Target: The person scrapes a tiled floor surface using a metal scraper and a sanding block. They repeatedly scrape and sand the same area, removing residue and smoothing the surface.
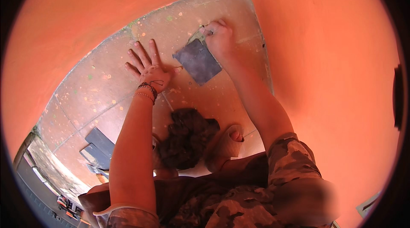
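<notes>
My left hand (152, 71) lies palm down on the paint-spotted tile floor (105, 99), fingers spread, with cord bracelets at the wrist. Just right of its thumb is a dark grey square sheet (199, 63), which looks like sandpaper. From under the sheet's far edge a pale greenish strip (199, 35) with faint marks sticks out. The curled fingers of my right hand (219, 35) meet the end of this strip, and a small dark tip shows by the thumb. What those fingers pinch is mostly hidden.
Orange walls (320, 51) meet in a corner ahead on the right. More dark sheets (97, 151) lie at the lower left. A crumpled black bundle (185, 138) sits before my body, beside a blurred foot (236, 135). Beyond the lower-left floor edge stands a small unclear object (69, 205).
</notes>
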Action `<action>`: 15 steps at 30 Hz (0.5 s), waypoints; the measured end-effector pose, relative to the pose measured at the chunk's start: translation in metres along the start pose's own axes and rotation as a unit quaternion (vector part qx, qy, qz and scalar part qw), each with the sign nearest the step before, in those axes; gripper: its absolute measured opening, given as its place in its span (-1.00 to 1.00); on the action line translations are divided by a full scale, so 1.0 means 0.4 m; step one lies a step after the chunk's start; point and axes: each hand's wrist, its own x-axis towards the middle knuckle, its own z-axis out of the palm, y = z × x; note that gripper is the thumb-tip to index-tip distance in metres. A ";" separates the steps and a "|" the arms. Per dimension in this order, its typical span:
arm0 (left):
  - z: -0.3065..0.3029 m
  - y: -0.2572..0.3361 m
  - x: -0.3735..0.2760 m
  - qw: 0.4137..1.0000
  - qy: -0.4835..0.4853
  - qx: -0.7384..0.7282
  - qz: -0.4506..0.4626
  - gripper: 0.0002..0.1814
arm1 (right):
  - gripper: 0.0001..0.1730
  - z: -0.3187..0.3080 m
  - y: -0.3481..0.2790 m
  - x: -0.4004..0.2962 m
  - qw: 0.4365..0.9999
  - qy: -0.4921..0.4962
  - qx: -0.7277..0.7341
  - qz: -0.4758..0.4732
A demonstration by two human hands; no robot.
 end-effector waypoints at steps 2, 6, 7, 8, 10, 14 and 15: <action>-0.002 -0.006 -0.008 1.000 -0.002 -0.003 -0.001 0.35 | -0.86 0.002 0.019 0.045 0.998 0.055 -0.018 0.036; -0.009 0.001 -0.002 1.000 -0.006 0.003 -0.001 0.36 | -0.90 0.011 0.003 0.039 0.999 0.009 -0.030 0.022; -0.007 0.001 -0.008 1.000 -0.011 0.012 -0.008 0.36 | -0.91 0.016 -0.007 0.018 0.998 -0.020 -0.024 -0.048; -0.003 -0.005 -0.009 1.000 -0.009 0.007 -0.005 0.36 | -0.90 0.014 -0.008 0.037 0.998 -0.015 -0.016 -0.058; -0.006 -0.010 0.005 1.000 0.003 -0.003 0.010 0.37 | -0.89 0.012 0.008 0.073 0.999 0.048 -0.006 0.022; 0.001 -0.005 0.003 1.000 -0.022 0.020 0.005 0.40 | -0.88 0.025 -0.047 0.046 0.996 -0.044 -0.025 -0.073; -0.003 -0.026 -0.005 1.000 -0.022 0.014 0.007 0.41 | -0.88 0.028 -0.050 0.043 0.999 -0.017 -0.015 -0.023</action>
